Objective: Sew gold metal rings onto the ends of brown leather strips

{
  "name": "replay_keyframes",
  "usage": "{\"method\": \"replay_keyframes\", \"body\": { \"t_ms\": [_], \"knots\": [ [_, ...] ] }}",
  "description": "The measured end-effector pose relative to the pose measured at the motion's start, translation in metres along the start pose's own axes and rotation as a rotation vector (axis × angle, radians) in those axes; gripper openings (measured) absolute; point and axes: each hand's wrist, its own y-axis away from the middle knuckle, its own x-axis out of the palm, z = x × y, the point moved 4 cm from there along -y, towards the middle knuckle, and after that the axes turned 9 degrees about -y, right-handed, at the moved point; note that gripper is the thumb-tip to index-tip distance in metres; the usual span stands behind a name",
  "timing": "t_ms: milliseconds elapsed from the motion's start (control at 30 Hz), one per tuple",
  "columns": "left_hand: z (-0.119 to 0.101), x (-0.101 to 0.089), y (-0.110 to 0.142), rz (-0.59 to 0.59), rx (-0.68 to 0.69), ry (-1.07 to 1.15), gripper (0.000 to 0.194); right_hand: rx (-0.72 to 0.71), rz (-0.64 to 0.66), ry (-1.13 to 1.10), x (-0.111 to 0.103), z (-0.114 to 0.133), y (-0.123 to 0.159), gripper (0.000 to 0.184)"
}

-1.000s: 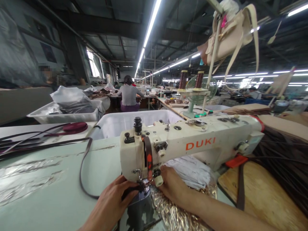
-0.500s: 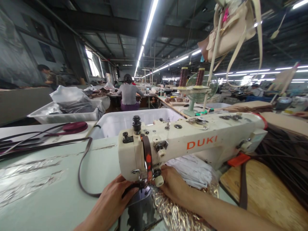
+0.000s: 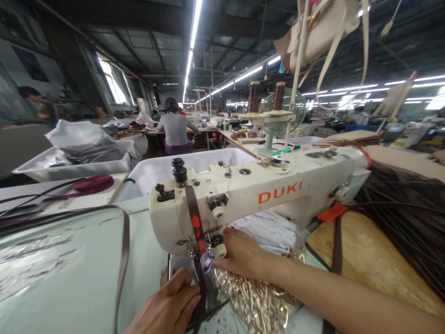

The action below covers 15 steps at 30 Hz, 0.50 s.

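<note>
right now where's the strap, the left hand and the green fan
strap (image 3: 199, 278), head view, the stretch under the needle beside the left fingers
left hand (image 3: 167, 308), head view, back of the hand
fan (image 3: 282, 105), head view, its round grille

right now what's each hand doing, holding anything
Left hand: fingers closed on the dark strap just below the sewing machine head.
Right hand: fingers extended flat at the needle area, resting by the gold chain pile; no visible grip.

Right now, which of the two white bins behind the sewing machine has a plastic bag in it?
The left white bin, beside the window, holds a crumpled plastic bag. The bin straight behind the sewing machine shows only bare white walls.
</note>
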Motion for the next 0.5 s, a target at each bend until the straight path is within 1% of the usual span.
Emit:
{"method": "replay_keyframes", "body": {
  "t_ms": [67,133,167,233,300,400,500],
  "knots": [
    [0.000,-0.001,0.000,-0.020,-0.041,-0.080,0.028,0.004,-0.010,0.027,0.000,0.003,0.001,0.033],
    [0.006,-0.002,0.000,-0.090,-0.077,-0.188,0.024,-0.010,-0.025,0.030,0.000,0.006,0.002,0.032],
    [0.008,-0.002,0.000,-0.133,-0.060,-0.242,0.028,-0.021,-0.026,0.029,-0.001,0.007,0.003,0.030],
    [0.010,-0.001,0.002,-0.212,0.039,-0.336,0.044,-0.041,-0.016,0.023,-0.001,0.010,0.005,0.028],
    [0.009,0.001,0.004,-0.254,0.137,-0.419,0.047,-0.049,-0.001,0.019,-0.001,0.011,0.006,0.028],
    [0.006,0.005,0.006,-0.242,0.214,-0.523,0.045,-0.033,-0.010,0.042,0.002,0.013,0.006,0.031],
    [-0.003,0.005,0.006,-0.197,0.262,-0.572,0.048,-0.005,-0.022,0.090,0.007,0.013,0.004,0.029]
  ]
}}
